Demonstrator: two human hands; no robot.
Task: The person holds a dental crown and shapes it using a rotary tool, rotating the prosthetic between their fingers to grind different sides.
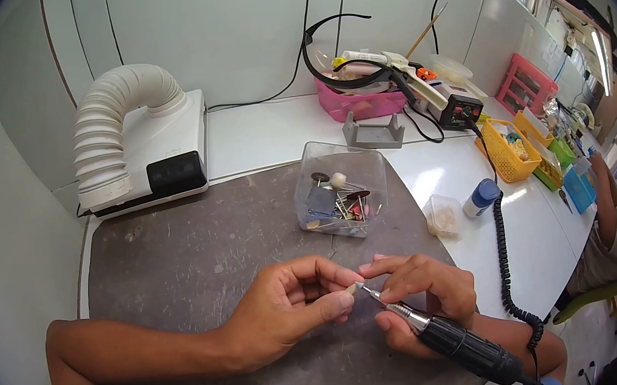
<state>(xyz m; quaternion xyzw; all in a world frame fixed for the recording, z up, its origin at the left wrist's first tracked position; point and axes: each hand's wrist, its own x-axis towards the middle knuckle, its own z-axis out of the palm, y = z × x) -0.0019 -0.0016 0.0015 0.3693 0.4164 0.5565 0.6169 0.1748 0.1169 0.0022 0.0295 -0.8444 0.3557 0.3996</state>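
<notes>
Between thumb and fingertips, my left hand (292,304) pinches a small pale piece (352,289), too small to name and partly covered by the fingers. My right hand (429,289) is wrapped round a black and silver rotary handpiece (465,343), held like a pen and slanting up to the left. Its thin metal tip points right at the pale piece. Both hands are over the dark, scratched mat (199,246). Beyond them stands a clear plastic box (310,216) with several grinding bits and discs inside.
A white unit with a ribbed hose (95,139) stands at the back left. At the back right, a pink basket (359,104) bears safety glasses (367,76). A coiled cord (502,245), blue-capped bottle (482,197) and small clear tub (443,218) lie right. A person (615,242) sits farther right.
</notes>
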